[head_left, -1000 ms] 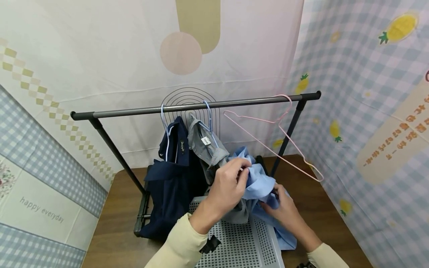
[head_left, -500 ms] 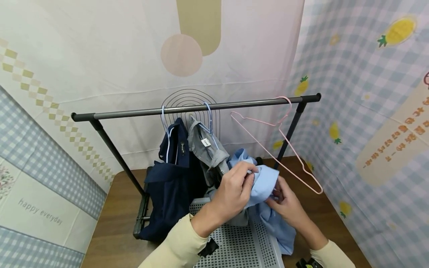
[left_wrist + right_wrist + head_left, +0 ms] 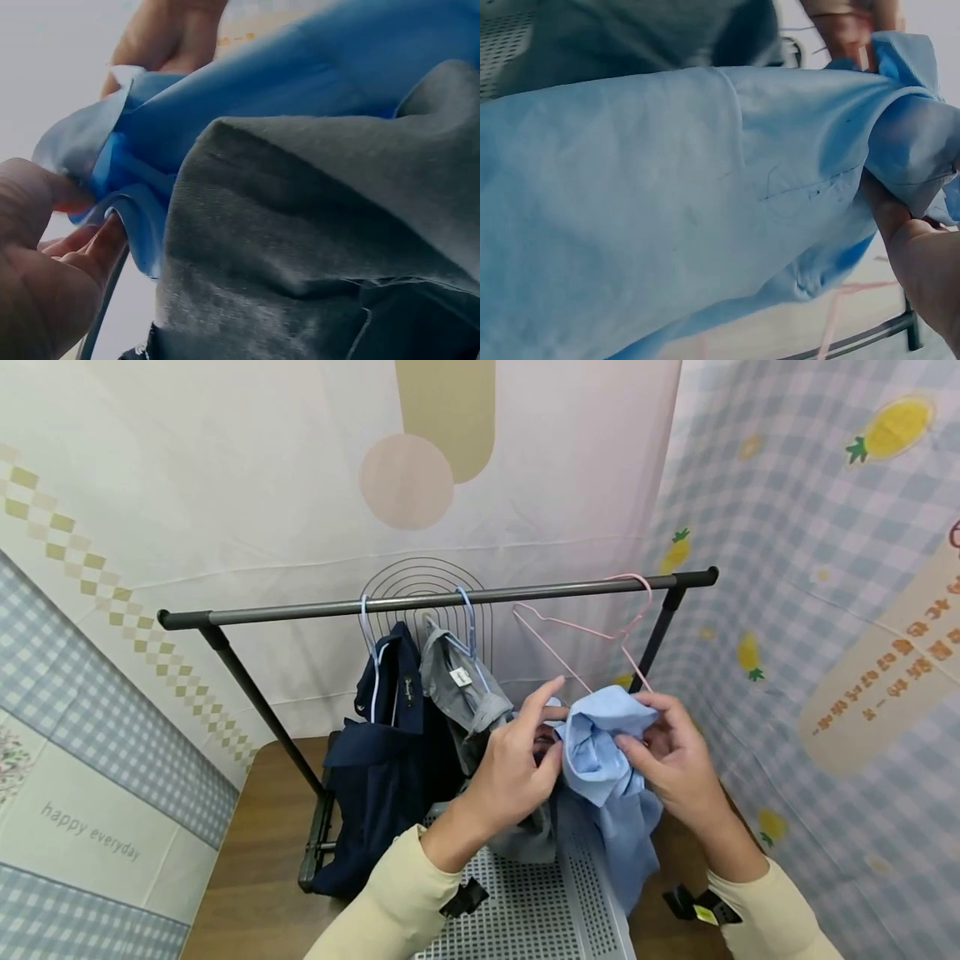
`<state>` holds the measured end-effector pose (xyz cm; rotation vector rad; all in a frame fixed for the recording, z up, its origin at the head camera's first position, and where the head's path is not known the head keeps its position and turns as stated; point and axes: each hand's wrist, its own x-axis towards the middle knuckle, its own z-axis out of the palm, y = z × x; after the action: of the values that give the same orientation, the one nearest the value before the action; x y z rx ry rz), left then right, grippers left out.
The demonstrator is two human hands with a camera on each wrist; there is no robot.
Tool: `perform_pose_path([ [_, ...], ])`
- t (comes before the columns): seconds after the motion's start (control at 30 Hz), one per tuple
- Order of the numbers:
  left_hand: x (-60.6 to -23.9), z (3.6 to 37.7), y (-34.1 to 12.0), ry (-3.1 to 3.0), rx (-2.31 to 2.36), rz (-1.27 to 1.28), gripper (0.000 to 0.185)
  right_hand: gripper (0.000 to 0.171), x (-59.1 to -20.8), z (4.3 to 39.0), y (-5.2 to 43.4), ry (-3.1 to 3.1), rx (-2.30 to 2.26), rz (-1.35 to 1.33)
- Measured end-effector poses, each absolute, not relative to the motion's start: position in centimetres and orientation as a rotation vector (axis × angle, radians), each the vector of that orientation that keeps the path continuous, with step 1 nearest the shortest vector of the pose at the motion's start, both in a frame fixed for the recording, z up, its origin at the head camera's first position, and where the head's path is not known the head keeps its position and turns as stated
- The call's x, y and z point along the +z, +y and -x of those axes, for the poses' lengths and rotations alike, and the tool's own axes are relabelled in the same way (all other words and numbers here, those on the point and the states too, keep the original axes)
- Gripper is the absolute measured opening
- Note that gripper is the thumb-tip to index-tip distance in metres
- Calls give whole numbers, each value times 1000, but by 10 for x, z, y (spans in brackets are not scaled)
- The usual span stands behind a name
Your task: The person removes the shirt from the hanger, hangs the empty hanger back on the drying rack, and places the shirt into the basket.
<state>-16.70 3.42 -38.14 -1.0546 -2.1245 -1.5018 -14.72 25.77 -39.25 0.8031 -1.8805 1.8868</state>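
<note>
A light blue collared shirt point(image 3: 626, 827) hangs down from between both hands, its collar point(image 3: 600, 735) bunched and turned up toward the head camera. My left hand point(image 3: 510, 768) pinches the left side of the collar, index finger raised; in the left wrist view its thumb and fingers point(image 3: 105, 244) have the blue cloth between them. With thumb and fingers, my right hand point(image 3: 678, 764) grips the collar's right side. Behind the shirt, a pink hanger point(image 3: 573, 627) hooks over the rack's bar, its lower part hidden by cloth and hand.
The dark metal rack point(image 3: 300, 613) stands on a brown wooden table point(image 3: 247, 843). On blue hangers hang a navy garment point(image 3: 378, 802) and a grey garment point(image 3: 457, 693), the grey one close to my left hand. Below my forearms lies a grey perforated basket point(image 3: 525, 902).
My right hand has risen and moved right with the collar, now spread open upward. The left hand's index finger has straightened. The pink hanger swung slightly and is now partly covered.
</note>
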Motion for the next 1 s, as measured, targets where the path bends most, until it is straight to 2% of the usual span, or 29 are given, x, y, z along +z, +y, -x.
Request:
perform_pose_path([
  [0.1, -376, 170, 35, -2162, -1496, 1107, 79, 48, -376, 150, 253, -1866, 1871, -769],
  [0.27, -365, 177, 39, -2211, -1460, 1174, 89, 47, -350, 153, 243, -1865, 1840, -731],
  [0.4, -358, 182, 42, -2158, -1426, 1188, 74, 46, -334, 157, 235, -1891, 1833, -828],
  [0.53, -353, 185, 41, -2070, -1451, 1042, 50, 58, -323, 156, 229, -2022, 1703, -909],
  [0.63, -350, 186, 38, -2007, -1463, 921, 42, 61, -323, 152, 229, -2106, 1461, -913],
  [0.73, -345, 187, 34, -1941, -1485, 898, 43, 78, -332, 151, 234, -2130, 1371, -916],
  [0.9, -331, 186, 28, -1820, -1585, 1016, 48, 120, -364, 151, 248, -2348, 1473, -849],
  [1.0, -322, 186, 24, -1774, -1608, 1064, 48, 129, -385, 152, 251, -2547, 1459, -716],
])
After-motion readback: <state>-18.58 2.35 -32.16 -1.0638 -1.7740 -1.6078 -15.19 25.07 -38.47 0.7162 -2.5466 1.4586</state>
